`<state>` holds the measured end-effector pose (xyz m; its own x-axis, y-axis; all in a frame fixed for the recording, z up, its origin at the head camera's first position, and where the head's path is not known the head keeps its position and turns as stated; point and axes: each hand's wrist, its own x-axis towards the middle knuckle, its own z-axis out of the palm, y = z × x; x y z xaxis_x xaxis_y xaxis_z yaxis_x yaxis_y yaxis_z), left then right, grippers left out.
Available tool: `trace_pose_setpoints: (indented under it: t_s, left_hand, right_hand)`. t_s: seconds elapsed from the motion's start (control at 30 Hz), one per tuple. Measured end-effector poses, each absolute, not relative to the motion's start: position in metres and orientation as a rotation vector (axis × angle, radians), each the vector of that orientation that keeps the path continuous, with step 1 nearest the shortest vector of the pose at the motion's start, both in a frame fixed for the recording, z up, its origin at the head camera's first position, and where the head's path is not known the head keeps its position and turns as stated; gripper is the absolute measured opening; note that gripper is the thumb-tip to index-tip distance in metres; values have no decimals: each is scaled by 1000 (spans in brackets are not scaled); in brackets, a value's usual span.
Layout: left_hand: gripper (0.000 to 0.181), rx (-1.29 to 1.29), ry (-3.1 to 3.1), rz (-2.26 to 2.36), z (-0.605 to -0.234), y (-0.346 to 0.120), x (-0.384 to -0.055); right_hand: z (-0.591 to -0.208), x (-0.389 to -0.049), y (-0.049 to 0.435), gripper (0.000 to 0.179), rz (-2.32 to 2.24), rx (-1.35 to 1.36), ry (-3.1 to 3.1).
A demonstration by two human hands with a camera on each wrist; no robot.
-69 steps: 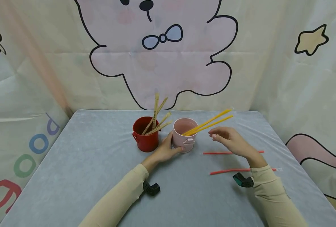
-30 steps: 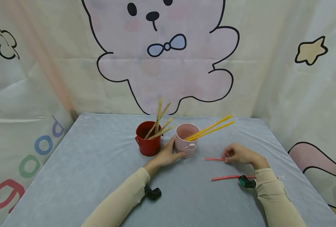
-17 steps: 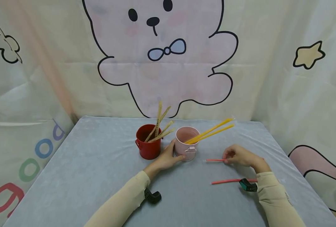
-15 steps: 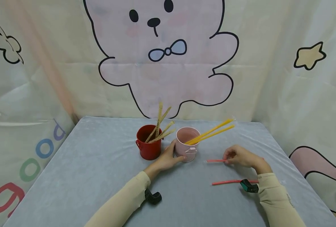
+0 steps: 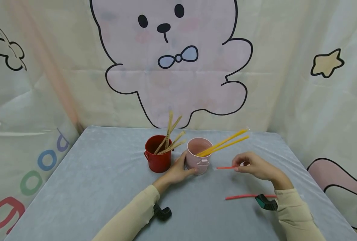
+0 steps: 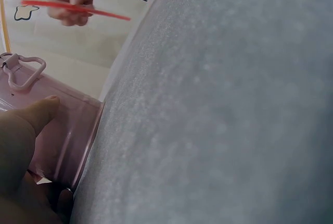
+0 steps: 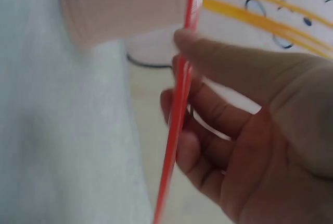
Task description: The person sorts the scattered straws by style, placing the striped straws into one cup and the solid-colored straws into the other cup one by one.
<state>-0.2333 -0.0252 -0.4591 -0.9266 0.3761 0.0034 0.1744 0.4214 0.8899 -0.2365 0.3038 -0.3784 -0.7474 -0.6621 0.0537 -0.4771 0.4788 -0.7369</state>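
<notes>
My left hand (image 5: 176, 171) is wrapped around the side of a small pink metal bucket (image 5: 193, 161), its thumb across the front in the left wrist view. Two yellow straws (image 5: 226, 142) lean out of that bucket to the right. To its right, my right hand (image 5: 255, 164) pinches a thin red straw (image 7: 177, 109) in clear wrapping between thumb and fingers. The left wrist view shows this straw raised above the cloth, its length running crosswise through the hand. A second red straw (image 5: 240, 196) lies on the table, partly hidden behind the right wrist camera.
Left of the pink bucket stands a red bucket (image 5: 158, 162) with several beige, printed sticks (image 5: 169, 129) leaning in it. A grey-blue cloth (image 5: 100, 187) covers the table. Behind it hangs a curtain (image 5: 85, 93) printed with cartoon shapes.
From beside the yellow straws, my right hand moved down to the farther red straw, pinched it, and lifted it slightly toward the pink bucket. My left hand kept its hold.
</notes>
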Motion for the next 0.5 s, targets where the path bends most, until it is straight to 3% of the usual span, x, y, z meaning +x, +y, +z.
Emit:
trace_pose_setpoints:
  t_s: [0.5]
  left_hand:
    - [87,503,2480,1520,-460,-25,-234]
  right_hand:
    - [-353,-220,296,25,-1802,-1034,2162]
